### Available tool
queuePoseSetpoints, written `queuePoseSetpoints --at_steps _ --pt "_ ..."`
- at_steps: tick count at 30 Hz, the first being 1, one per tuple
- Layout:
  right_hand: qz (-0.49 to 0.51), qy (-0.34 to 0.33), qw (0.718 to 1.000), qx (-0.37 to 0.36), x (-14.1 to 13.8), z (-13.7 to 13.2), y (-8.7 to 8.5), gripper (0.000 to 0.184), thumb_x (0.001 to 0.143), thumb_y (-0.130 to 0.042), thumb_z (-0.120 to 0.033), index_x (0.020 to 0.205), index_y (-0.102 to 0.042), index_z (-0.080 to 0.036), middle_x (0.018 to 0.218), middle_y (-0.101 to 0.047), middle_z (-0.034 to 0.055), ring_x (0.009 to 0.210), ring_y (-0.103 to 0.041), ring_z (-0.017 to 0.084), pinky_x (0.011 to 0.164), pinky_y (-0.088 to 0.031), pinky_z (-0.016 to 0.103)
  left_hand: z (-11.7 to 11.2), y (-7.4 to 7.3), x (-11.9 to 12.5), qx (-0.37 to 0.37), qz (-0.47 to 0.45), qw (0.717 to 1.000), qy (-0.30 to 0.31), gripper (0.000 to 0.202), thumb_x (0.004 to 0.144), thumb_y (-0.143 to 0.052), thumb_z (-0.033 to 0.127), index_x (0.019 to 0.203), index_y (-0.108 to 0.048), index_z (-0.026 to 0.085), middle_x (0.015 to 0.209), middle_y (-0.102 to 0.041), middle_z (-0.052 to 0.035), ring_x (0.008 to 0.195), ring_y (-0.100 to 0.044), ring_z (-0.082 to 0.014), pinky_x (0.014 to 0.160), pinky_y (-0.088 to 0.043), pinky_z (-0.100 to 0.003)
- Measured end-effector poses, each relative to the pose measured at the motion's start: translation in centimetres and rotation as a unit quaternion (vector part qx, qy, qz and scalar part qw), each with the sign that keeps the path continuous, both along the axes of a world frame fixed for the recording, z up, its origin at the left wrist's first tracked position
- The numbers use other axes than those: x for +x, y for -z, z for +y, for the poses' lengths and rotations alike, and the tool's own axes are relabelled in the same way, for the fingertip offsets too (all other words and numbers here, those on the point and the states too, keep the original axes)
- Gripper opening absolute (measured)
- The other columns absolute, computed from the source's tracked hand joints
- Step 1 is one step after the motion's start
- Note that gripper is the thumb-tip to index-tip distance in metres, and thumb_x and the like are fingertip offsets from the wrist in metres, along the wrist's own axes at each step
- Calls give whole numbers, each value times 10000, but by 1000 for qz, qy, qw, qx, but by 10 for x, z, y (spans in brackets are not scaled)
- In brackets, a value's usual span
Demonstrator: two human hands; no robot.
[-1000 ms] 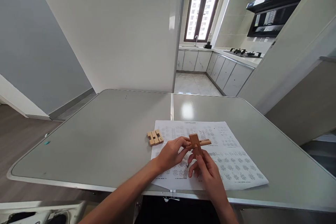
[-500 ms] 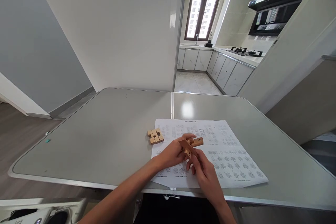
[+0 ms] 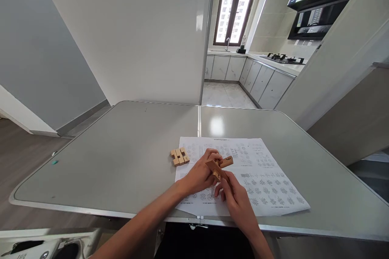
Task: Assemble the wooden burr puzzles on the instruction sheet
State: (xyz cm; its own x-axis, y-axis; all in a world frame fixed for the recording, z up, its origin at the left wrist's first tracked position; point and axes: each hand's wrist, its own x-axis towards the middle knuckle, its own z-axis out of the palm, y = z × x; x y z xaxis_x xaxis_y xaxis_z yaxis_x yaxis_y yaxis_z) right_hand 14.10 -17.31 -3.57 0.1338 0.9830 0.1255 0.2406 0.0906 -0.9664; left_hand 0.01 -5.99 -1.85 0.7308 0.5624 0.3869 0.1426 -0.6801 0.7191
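Several crossed wooden puzzle pieces [image 3: 226, 162] are held together above the paper. My left hand [image 3: 200, 173] is closed around them from the left. From the lower right, my right hand [image 3: 234, 194] pinches the end of the slanting piece. A dark mark shows on the bar that sticks out to the right. How the pieces interlock is hidden by my fingers. Beneath both hands lies a white instruction sheet [image 3: 273, 194] printed with rows of small diagrams. Notched wooden blocks [image 3: 180, 156] lie side by side at the sheet's left edge.
The grey folding table [image 3: 121, 162] has a metal seam down its middle. A small green object [image 3: 54, 162] lies near its left edge. Beyond the table are a white panel [image 3: 146, 40] and a kitchen counter [image 3: 267, 77].
The puzzle pieces have tilted slightly and shifted a little left in my hands. My left fingers have moved up over them. The blocks on the table stay where they were.
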Motion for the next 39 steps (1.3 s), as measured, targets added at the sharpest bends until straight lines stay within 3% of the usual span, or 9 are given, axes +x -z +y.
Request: queuePoseSetpoints --at_steps 5,16,23,27,33,36,39 --pt "12 -1 1000 3 0 1 -1 412 1036 -420 -579 1073 -630 -226 669 -648 -2 551 -540 177 579 -473 284 2 7 0 -14 -18 999 27 601 737 -602 9 1263 -454 261 1289 -509 -97 1132 -604 -245 936 -562 -399" --pt "23 -18 999 -15 1 -1 0 392 1057 -401 -559 1117 -595 -223 670 -677 -1 568 -529 175 634 -460 290 2 5 0 -23 -35 998 38 532 782 -603 8 1241 -464 238 1194 -494 -83 1008 -594 -206 852 -573 -358" --pt "44 -20 999 -22 1 -1 2 416 1051 -412 -585 1123 -607 -225 720 -718 30 614 -622 195 645 -479 300 3 3 -3 -54 -5 997 61 148 868 -573 47 938 -605 174 1315 -445 -81 897 -591 -124 797 -567 -264" --pt "53 -19 998 -21 0 1 2 423 1036 -437 -606 1104 -613 -228 730 -737 40 618 -662 205 636 -491 303 1 3 -4 -90 -14 994 64 340 860 -586 54 1163 -553 207 1274 -460 -78 807 -583 -113 704 -564 -265" --pt "71 15 997 -30 2 1 4 414 1021 -464 -615 1111 -582 -228 610 -693 3 560 -620 204 598 -479 303 -2 -3 -1 -100 -26 992 72 494 862 -576 54 1293 -438 252 1138 -541 -60 968 -591 -195 856 -538 -343" --pt "81 26 996 -22 3 2 4 393 1025 -463 -599 1104 -589 -235 638 -673 -7 569 -583 192 607 -477 300 -7 -7 0 -131 -34 988 69 619 826 -647 89 1364 -389 255 1137 -559 -58 949 -600 -197 854 -536 -352" --pt "83 42 996 -14 5 2 -1 370 1020 -487 -583 1082 -605 -239 740 -658 0 602 -549 178 583 -449 284 -10 -11 -1 -138 -36 987 76 776 765 -736 129 1430 -358 261 1190 -581 -68 994 -607 -212 952 -513 -404"
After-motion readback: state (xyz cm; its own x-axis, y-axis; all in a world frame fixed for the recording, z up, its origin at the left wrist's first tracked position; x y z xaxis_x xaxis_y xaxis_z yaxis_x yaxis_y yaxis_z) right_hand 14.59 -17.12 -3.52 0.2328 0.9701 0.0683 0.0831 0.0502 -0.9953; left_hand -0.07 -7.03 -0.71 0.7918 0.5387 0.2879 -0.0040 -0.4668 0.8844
